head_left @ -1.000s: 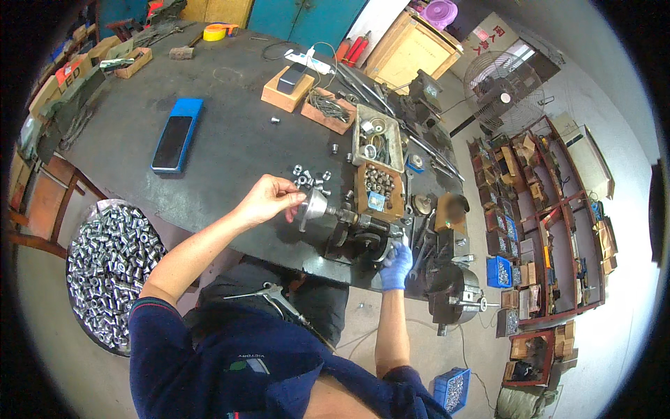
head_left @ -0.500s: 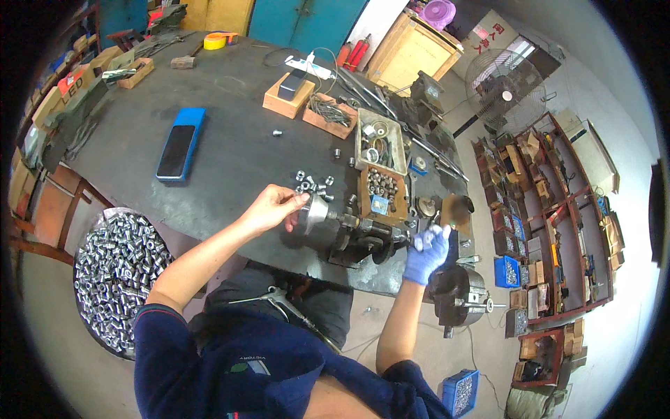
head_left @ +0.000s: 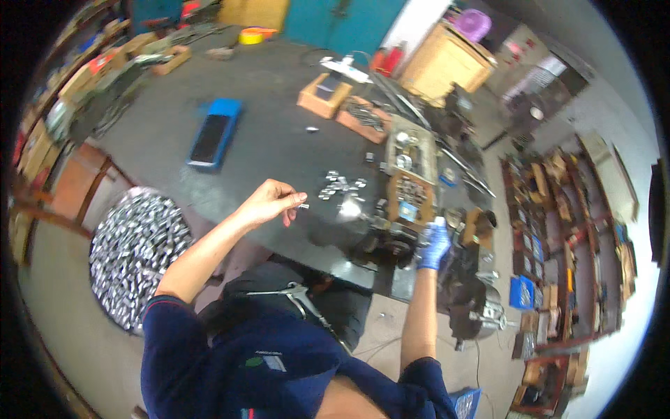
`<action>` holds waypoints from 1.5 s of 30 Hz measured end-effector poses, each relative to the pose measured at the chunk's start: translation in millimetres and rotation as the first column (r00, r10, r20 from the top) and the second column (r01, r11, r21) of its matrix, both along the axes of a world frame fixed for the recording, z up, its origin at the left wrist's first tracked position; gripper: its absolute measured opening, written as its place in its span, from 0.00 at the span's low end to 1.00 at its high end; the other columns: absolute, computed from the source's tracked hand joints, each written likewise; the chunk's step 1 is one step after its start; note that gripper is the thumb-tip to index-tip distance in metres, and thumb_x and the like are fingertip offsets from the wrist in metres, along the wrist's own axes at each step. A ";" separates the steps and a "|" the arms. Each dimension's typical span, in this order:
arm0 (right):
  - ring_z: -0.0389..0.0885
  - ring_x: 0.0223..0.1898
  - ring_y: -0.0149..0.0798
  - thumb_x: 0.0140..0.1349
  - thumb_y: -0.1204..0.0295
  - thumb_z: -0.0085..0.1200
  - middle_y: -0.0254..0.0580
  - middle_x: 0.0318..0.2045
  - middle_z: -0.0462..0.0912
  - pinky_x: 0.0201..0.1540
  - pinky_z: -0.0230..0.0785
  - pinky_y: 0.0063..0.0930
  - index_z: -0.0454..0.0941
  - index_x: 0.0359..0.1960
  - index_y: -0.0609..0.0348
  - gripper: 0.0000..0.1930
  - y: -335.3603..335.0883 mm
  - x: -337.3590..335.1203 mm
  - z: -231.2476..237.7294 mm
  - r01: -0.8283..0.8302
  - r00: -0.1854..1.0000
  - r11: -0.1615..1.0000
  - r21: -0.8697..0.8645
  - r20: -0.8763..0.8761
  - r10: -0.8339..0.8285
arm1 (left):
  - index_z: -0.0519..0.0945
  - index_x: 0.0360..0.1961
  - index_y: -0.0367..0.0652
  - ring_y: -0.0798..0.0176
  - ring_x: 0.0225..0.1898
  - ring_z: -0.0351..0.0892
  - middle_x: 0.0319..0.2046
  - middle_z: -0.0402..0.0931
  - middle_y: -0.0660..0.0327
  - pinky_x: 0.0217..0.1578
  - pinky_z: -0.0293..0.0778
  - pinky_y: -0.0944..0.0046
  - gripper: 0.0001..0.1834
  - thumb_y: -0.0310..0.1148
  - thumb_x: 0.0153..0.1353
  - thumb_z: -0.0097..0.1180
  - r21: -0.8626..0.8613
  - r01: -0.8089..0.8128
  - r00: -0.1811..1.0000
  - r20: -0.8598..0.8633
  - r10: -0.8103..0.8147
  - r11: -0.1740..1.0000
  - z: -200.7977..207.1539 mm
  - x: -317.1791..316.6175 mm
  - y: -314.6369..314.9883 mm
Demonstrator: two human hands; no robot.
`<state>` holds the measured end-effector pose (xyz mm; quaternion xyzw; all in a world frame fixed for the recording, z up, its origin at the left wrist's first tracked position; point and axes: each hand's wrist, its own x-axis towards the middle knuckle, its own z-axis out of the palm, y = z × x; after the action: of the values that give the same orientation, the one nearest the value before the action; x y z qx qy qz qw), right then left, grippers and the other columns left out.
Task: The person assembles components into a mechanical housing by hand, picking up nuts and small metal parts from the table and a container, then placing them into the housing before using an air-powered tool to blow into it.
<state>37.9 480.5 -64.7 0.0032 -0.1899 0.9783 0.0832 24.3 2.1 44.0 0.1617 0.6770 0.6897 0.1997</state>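
My left hand, bare, is pinched on a small metal fitting whose outer end shows past the fingertips. It is above the dark bench, left of the round metal head of a bench-mounted fixture, and apart from it. My right hand, in a blue glove, is at the fixture's right end; blur hides its fingers and whatever they touch. Behind the round head lies a loose group of shiny metal fittings.
A tub heaped with metal fittings stands at left. On the bench are a blue-cased device, a box of fittings and a tray of parts. A vise-like machine is at right, with shelves beyond.
My left hand has come away from the round head, leftward, with a small fitting in its fingers. My right hand stays near the fixture's right end. The whole view has shifted and blurred.
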 end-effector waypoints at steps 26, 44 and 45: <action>0.62 0.12 0.23 0.62 0.56 0.47 0.27 0.13 0.67 0.12 0.54 0.14 0.71 0.24 0.51 0.15 -101.7 94.8 21.6 0.390 0.807 0.834 0.390 0.290 -0.514 | 0.77 0.36 0.36 0.49 0.37 0.78 0.32 0.78 0.46 0.40 0.72 0.58 0.13 0.24 0.47 0.48 -0.550 -0.379 0.852 -0.522 0.048 0.745 -54.4 -106.3 -57.5; 0.62 0.13 0.22 0.60 0.58 0.51 0.29 0.13 0.67 0.12 0.52 0.13 0.73 0.25 0.56 0.14 -100.5 95.1 10.4 0.462 0.755 0.799 0.385 0.302 -0.582 | 0.74 0.34 0.36 0.48 0.39 0.77 0.34 0.77 0.48 0.38 0.73 0.51 0.10 0.28 0.50 0.51 -0.766 -0.528 0.742 -0.626 -0.240 0.368 -68.2 -215.3 35.4; 0.62 0.12 0.22 0.60 0.58 0.50 0.29 0.13 0.67 0.12 0.52 0.13 0.73 0.25 0.55 0.14 -99.4 95.4 9.3 0.447 0.777 0.814 0.370 0.290 -0.559 | 0.74 0.32 0.32 0.52 0.31 0.79 0.30 0.77 0.49 0.33 0.74 0.55 0.08 0.26 0.51 0.52 -0.677 -0.577 0.663 -0.715 -0.223 0.456 -75.7 -200.8 25.3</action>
<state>133.3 381.0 -55.4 -0.2289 -0.3327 0.8630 0.3037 -176.6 27.5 -31.6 0.2129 0.9606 0.1377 -0.1138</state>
